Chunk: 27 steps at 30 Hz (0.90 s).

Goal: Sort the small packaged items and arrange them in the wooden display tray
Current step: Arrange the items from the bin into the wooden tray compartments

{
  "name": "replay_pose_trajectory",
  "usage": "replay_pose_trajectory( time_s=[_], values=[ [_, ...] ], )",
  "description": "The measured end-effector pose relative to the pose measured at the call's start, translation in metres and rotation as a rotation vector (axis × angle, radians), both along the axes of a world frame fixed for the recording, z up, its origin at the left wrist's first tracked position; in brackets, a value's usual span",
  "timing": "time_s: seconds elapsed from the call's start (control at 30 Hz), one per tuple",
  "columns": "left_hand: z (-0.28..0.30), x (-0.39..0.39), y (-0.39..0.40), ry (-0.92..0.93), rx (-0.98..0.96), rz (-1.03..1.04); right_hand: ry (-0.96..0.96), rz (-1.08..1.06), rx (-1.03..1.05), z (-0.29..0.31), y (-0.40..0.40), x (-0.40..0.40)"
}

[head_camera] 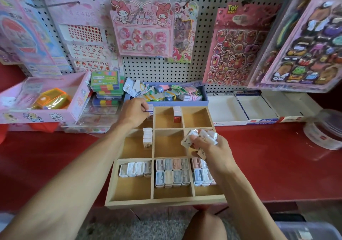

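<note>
Two hands work over the wooden tray. At its 11 o'clock compartment, the left hand pinches one small packet; at 3 o'clock, the right hand grips several white packets.

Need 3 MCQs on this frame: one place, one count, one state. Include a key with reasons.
1. Where is the left hand?
A. over the tray's far-left compartment
B. in the pink box
C. on the red counter

2. How many compartments does the wooden tray have?
A. four
B. six
C. nine

3. What state is the right hand in?
A. open and empty
B. gripping several small white packets
C. pressed flat on the tray

Key:
1 A: it holds a small packet at the tray's far-left corner.
2 C: the dividers form three rows of three.
3 B: its fingers curl round a bunch of packets.
</note>
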<state>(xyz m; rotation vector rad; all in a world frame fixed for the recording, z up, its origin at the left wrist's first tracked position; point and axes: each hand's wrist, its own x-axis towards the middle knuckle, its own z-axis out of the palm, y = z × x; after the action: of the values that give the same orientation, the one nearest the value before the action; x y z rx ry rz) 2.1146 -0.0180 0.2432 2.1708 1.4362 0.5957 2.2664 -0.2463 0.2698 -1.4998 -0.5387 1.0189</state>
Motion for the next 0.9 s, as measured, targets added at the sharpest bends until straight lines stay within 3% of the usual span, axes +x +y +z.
replay_pose_trajectory(
  time_s=[0.1,0.17,0.3,0.37,0.53,0.67,0.77,0.9],
  values=[
    [0.01,-0.003,-0.016,0.022,0.099,0.04,0.016,0.008,0.017,0.004,0.001,-0.002],
    [0.019,0.0,-0.039,-0.078,0.097,-0.052,0.03,0.003,0.029,0.007,0.002,-0.005],
    [0.04,0.008,-0.09,-0.405,-0.274,-0.406,0.052,0.04,0.072,0.011,0.002,-0.01],
    [0.045,0.01,-0.102,-0.472,-0.413,-0.53,0.069,0.074,0.1,0.014,0.0,-0.012],
    [0.045,0.012,-0.103,-0.461,-0.438,-0.54,0.165,-0.078,0.104,0.012,-0.005,-0.008],
    [0.027,0.016,-0.085,-0.24,-0.258,-0.39,0.231,-0.139,0.061,0.007,-0.013,0.001],
    [0.012,0.025,-0.077,-0.071,-0.183,-0.306,0.192,-0.112,0.029,0.007,-0.02,0.005],
    [0.003,0.041,-0.08,0.019,-0.102,-0.289,0.059,-0.079,-0.037,0.005,-0.028,0.012]
  ],
)
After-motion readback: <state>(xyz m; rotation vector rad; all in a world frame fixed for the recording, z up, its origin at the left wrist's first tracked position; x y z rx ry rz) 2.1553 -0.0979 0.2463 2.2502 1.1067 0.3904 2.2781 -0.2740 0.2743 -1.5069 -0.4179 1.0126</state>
